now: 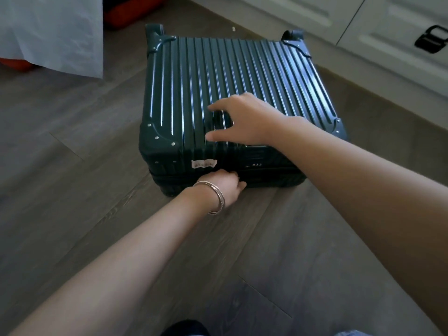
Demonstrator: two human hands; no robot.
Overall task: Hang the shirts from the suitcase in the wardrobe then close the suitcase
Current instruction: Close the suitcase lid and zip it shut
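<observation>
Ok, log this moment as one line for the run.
stage: closing suitcase | lid: down | left hand: pinching at front seam | right hand: spread over lid | floor: wood

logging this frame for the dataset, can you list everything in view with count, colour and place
suitcase: 1, dark green ribbed hard shell, lying flat and shut on the floor, centre
sticker: 1, white, suitcase's near side
floor: grey-brown wood planks
sheet: 1, white, translucent, top left
red object: 1, behind the sheet, unclear
cabinets: white, top right
handle: 1, black, on cabinet
bracelet: silver, left wrist
left hand: at suitcase's near-side seam
right hand: over the lid
</observation>
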